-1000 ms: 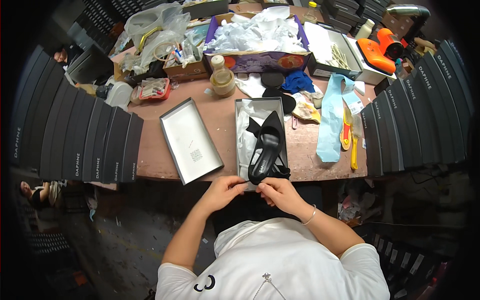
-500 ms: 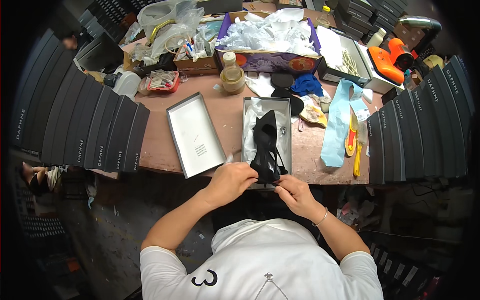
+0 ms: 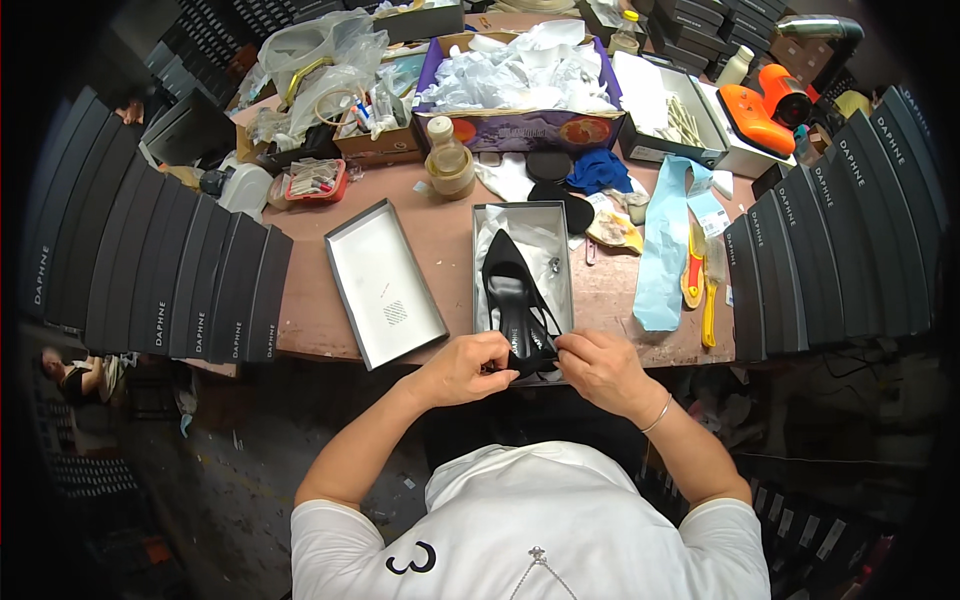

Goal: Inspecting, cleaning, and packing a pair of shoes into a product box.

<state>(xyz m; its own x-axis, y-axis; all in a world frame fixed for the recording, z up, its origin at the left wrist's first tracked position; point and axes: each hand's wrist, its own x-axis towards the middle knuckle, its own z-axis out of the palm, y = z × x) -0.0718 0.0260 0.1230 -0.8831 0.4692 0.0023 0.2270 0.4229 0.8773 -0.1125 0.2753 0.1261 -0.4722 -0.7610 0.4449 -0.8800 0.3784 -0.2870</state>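
Note:
A black pointed-toe shoe with straps [image 3: 508, 285] lies over an open shoebox [image 3: 567, 255] lined with white tissue, its toe pointing away from me. My left hand [image 3: 462, 368] is closed on the left side of the shoe's heel end. At the right of the heel, my right hand [image 3: 600, 368] pinches at the strap, its fingertips pressed together. A small dark object [image 3: 554, 265] rests on the tissue beside the shoe; its kind is unclear. To the left of the box lies its white-lined lid [image 3: 385, 285], inside facing up.
Dark shoeboxes [image 3: 180, 260] stand in a row at the left, with more shoeboxes [image 3: 800, 240] at the right. Behind are a bottle of brownish liquid [image 3: 449, 165] and a purple carton [image 3: 520, 130] of white tissue. Brushes [image 3: 711, 310] lie beside a light-blue sheet [image 3: 660, 270].
The shoe has turned so that its insole shows more, and its toe has shifted left. My right hand has moved up onto the strap; my left hand has shifted slightly lower.

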